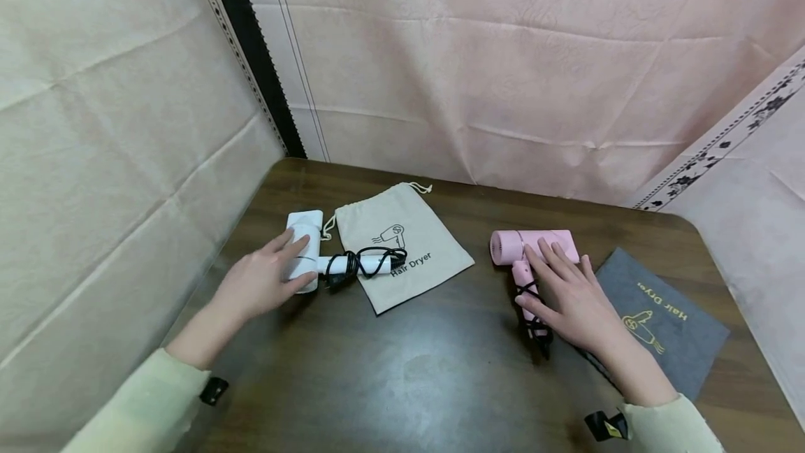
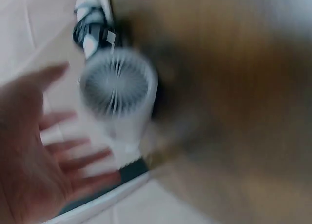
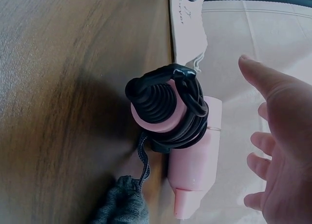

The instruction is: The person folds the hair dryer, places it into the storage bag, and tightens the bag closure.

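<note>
A white hair dryer (image 1: 305, 233) lies at the left, its handle wound with a black cord (image 1: 352, 265) and resting on a cream drawstring pouch (image 1: 418, 243) printed "Hair Dryer". Over its body is my left hand (image 1: 264, 277), fingers extended; the left wrist view shows the dryer's round grille (image 2: 117, 85) beside the spread fingers. On the right, a pink hair dryer (image 1: 547, 243) has black cord around its handle. My right hand (image 1: 575, 303) hovers above it with straight fingers, apart from it in the right wrist view. Under that forearm lies a grey pouch (image 1: 679, 327) with gold print.
The brown wooden table (image 1: 402, 376) has rounded far corners. Pale fabric (image 1: 503, 89) hangs behind it and on both sides, close to the edges. In the right wrist view, a dark drawstring end (image 3: 124, 199) lies near the pink dryer.
</note>
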### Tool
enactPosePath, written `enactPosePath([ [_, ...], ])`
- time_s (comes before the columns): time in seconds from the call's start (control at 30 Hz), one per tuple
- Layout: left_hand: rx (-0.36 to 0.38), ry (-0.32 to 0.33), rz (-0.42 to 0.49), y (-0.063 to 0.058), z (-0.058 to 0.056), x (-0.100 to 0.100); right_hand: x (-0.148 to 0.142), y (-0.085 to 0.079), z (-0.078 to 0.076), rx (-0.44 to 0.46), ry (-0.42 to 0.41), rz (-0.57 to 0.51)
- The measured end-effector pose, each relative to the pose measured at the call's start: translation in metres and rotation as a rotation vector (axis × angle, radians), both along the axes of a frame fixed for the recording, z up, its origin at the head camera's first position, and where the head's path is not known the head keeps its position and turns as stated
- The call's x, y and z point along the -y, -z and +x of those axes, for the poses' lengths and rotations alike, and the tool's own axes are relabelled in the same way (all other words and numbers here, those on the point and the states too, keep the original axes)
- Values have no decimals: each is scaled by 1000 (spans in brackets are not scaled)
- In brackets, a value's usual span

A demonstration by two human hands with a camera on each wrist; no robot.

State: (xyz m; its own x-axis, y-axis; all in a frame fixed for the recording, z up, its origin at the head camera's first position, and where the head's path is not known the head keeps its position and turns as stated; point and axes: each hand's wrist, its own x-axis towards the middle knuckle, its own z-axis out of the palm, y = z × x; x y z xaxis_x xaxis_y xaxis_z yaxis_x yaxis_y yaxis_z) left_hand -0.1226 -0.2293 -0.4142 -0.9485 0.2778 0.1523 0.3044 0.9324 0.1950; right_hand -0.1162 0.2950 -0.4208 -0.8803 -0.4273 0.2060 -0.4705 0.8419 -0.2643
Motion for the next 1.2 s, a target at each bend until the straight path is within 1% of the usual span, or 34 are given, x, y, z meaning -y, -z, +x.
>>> enactPosePath([
  [0.13, 69, 207, -89, -22, -16, 21, 1, -1, -1, -4, -4, 6],
  [0.23, 104, 315, -166, -34, -26, 31, 1, -2, -1, -5, -6, 15],
  [0.3, 135, 356, -226, -42, -31, 36, 1, -2, -1, -7, -8, 17],
  [0.37, 153, 381, -292, -48, -35, 39, 1, -2, -1, -1, -11, 17],
  [0.47, 147, 420, -402, -54, -41, 43, 2, -2, -1, 4, -16, 13],
  [0.6, 92, 495, -510, -53, -46, 46, 3, -1, -1, 3, -26, 14],
  [0.7, 69, 547, -561, -51, -49, 46, 5, -1, -2, -2, -34, 21],
  [0.83, 36, 628, -601, -48, -51, 43, 7, -1, -4, -1, -37, 32],
  [0.97, -36, 715, -640, -43, -52, 40, 9, -1, -4, 8, -33, 37],
  [1.07, -77, 752, -656, -38, -53, 39, 11, -1, -3, 23, -25, 39],
  [1.2, -97, 771, -661, -31, -55, 40, 15, -2, -2, 50, -14, 44],
])
